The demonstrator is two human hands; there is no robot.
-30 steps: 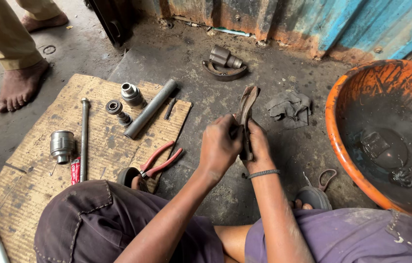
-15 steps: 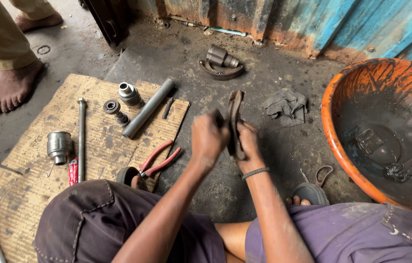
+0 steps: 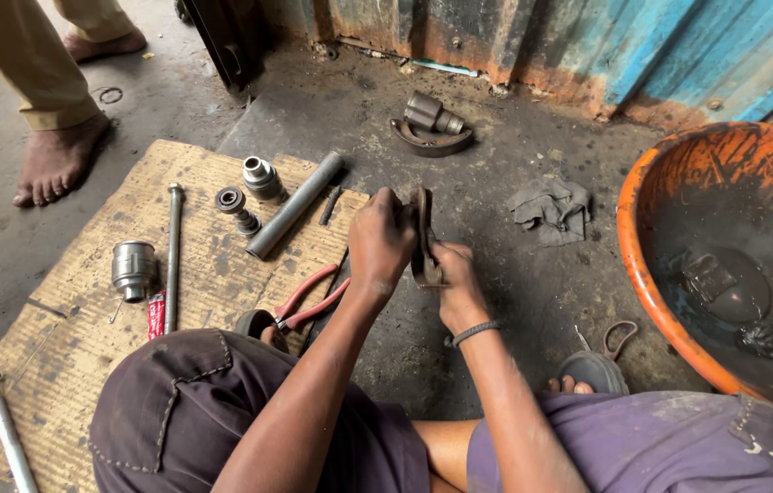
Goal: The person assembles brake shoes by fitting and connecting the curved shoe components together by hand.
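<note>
1. The left hand (image 3: 382, 239) is closed around the far end of a curved, greasy metal part (image 3: 423, 239), apparently to steady it upright.
2. The right hand (image 3: 453, 278) grips the near end, fingers wrapped shut.
3. The part thus stands between both hands, over the bare floor, just right of the cardboard sheet (image 3: 85, 319).
4. Red pliers (image 3: 309, 301) lie near left, within reach.

Both forearms extend from the lower frame toward its centre, where the left hand (image 3: 381, 239), fingers curled shut, sits just left of and slightly above the right hand (image 3: 453, 283), also closed, its wrist banded and bent.
</note>
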